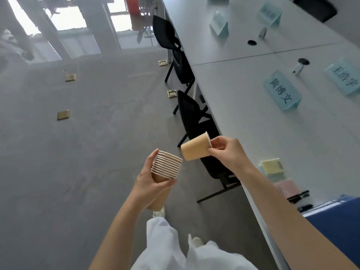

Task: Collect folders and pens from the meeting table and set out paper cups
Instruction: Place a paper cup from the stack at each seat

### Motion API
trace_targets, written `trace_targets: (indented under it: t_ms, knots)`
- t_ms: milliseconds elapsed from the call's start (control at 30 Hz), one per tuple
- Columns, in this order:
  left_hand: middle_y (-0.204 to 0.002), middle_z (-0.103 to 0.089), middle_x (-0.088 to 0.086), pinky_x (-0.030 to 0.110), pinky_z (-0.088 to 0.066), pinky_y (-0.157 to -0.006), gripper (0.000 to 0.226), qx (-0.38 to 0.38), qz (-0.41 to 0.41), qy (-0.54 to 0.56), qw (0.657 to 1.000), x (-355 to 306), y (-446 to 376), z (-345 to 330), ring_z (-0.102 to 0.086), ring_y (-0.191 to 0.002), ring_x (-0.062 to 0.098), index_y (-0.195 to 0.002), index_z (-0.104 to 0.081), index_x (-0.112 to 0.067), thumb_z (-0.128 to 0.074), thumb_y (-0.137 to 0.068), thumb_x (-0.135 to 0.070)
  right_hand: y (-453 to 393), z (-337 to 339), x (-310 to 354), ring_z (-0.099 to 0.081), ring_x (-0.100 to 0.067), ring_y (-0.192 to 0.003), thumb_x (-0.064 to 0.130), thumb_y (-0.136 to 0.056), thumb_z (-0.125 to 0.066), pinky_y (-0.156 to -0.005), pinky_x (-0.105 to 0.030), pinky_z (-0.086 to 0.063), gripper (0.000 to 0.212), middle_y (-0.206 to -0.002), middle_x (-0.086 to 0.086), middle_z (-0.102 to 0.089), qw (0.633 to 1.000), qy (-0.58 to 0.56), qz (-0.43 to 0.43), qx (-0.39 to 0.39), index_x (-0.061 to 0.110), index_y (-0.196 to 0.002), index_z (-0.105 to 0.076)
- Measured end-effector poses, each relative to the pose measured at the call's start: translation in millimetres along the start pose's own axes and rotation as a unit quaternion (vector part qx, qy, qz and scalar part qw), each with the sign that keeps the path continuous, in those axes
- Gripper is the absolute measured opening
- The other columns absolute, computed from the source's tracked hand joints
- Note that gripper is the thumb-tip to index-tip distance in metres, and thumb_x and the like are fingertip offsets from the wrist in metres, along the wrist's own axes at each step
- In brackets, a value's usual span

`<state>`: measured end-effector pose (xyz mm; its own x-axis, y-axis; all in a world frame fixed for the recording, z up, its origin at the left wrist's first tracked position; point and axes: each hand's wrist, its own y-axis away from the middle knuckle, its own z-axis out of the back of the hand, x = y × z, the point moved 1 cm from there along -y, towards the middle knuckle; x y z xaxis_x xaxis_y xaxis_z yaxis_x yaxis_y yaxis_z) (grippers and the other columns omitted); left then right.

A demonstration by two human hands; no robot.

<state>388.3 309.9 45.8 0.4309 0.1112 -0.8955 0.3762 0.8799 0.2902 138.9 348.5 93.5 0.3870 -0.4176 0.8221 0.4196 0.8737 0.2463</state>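
single cup: a brown paper cup (195, 149) lies tilted on its side in the air, mouth toward the right hand, off the edge of the surface and above a black chair (196, 121).
right hand: the right hand (224, 152) pinches that cup at its rim, fingers (216, 146) curled onto the lip.
cup stack: a nested stack of cups (165, 170) sits just beside the single cup, apart from it, rims facing up and to the right.
left hand: the left hand (153, 182) grips the stack round its lower body, thumb along the rims.
surface: the white surface (243, 106) runs along the right, carrying blue name cards (282, 90), sticky note pads (272, 166), black pens (298, 197) and a blue folder (335, 219) at the near end.
step in hand: one cup looks freshly parted from the stack, so setting out cups seems under way; pens and folder are not yet collected.
next move: likely turn the cup upright and stand it on the surface near a name card, which calls for rotating the wrist and clearing the chair back.
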Motion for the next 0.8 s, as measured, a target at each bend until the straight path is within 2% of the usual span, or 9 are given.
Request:
trace_targets:
  t_ms: [233,333,467,667,800]
  knots:
    - [-0.116,-0.059,-0.007,0.029,-0.055,-0.083,0.096,0.105,-0.035,-0.03,0.993,-24.2,-112.4,57.1,-0.063,-0.097,0.013,-0.136,-0.03,-0.06,-0.086,-0.065,-0.029,-73.1,-25.6,29.3,-0.064,-0.014,-0.093,0.014,-0.084,-0.068,-0.083,-0.021,-0.047,0.025,-0.098,0.001,-0.069,0.994,0.016,-0.061,-0.094,0.012,-0.109,-0.068]
    - [-0.117,-0.058,-0.006,0.027,-0.055,-0.079,0.094,0.135,-0.042,-0.035,0.989,-39.6,-155.4,67.8,-0.063,-0.097,0.015,-0.137,-0.029,-0.057,-0.085,-0.07,-0.023,-95.9,-28.5,34.0,-0.065,-0.017,-0.093,0.015,-0.084,-0.068,-0.083,-0.023,-0.048,0.022,-0.096,-0.002,-0.07,0.985,0.024,-0.083,-0.15,0.011,-0.106,-0.069]
    - [-0.112,-0.06,-0.008,0.031,-0.055,-0.08,0.092,0.148,-0.047,-0.04,0.987,-57.6,-200.9,65.2,-0.064,-0.094,0.015,-0.132,-0.03,-0.063,-0.083,-0.065,-0.031,-124.3,-17.2,27.4,-0.065,-0.02,-0.092,0.015,-0.084,-0.067,-0.079,-0.023,-0.046,0.021,-0.099,-0.006,-0.071,0.973,0.063,-0.113,-0.189,0.009,-0.104,-0.069]
    - [-0.109,-0.06,-0.008,0.017,-0.05,-0.068,0.09,0.176,-0.057,-0.056,0.981,-88.0,-267.8,36.2,-0.064,-0.09,0.012,-0.133,-0.029,-0.062,-0.083,-0.072,-0.022,-189.1,27.1,-5.7,-0.06,-0.03,-0.08,0.011,-0.084,-0.06,-0.07,-0.03,-0.045,0.015,-0.088,-0.015,-0.069,0.951,0.158,-0.154,-0.215,0.0,-0.092,-0.065]
    - [-0.116,-0.06,-0.005,0.026,-0.055,-0.078,0.093,0.181,-0.06,-0.074,0.979,-112.2,-310.7,15.4,-0.064,-0.096,0.012,-0.135,-0.029,-0.062,-0.084,-0.069,-0.026,-239.1,57.9,-35.4,-0.06,-0.036,-0.083,0.004,-0.084,-0.054,-0.066,-0.033,-0.045,0.005,-0.088,-0.018,-0.063,0.934,0.245,-0.142,-0.219,0.002,-0.081,-0.057]
